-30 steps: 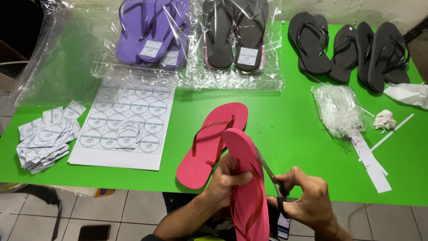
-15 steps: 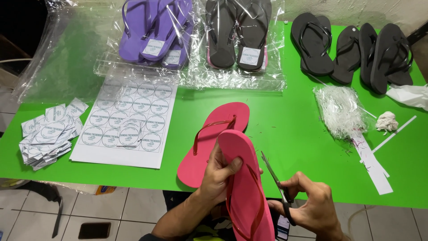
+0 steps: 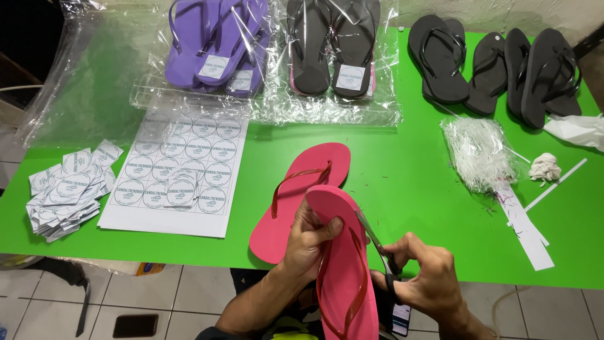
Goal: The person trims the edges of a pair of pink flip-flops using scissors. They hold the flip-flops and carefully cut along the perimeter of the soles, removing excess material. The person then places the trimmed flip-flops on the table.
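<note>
My left hand (image 3: 309, 241) grips a pink flip-flop (image 3: 345, 264) by its left edge, sole tilted toward me, strap side facing right. My right hand (image 3: 420, 276) holds a pair of scissors (image 3: 376, 240) whose blades point up along the flip-flop's right edge. A second pink flip-flop (image 3: 296, 200) lies strap-up on the green table (image 3: 402, 182), just behind the held one.
A sheet of round stickers (image 3: 179, 173) and a pile of cut square labels (image 3: 66, 192) lie to the left. Bagged purple flip-flops (image 3: 217, 41) and bagged dark flip-flops (image 3: 333, 44) sit at the back. Loose black flip-flops (image 3: 497, 66), a bundle of white plastic ties (image 3: 478, 151) and paper strips (image 3: 525, 230) are at right.
The held flip-flop has risen slightly and turned in my left hand. My right hand with the scissors has shifted a little along its right edge.
</note>
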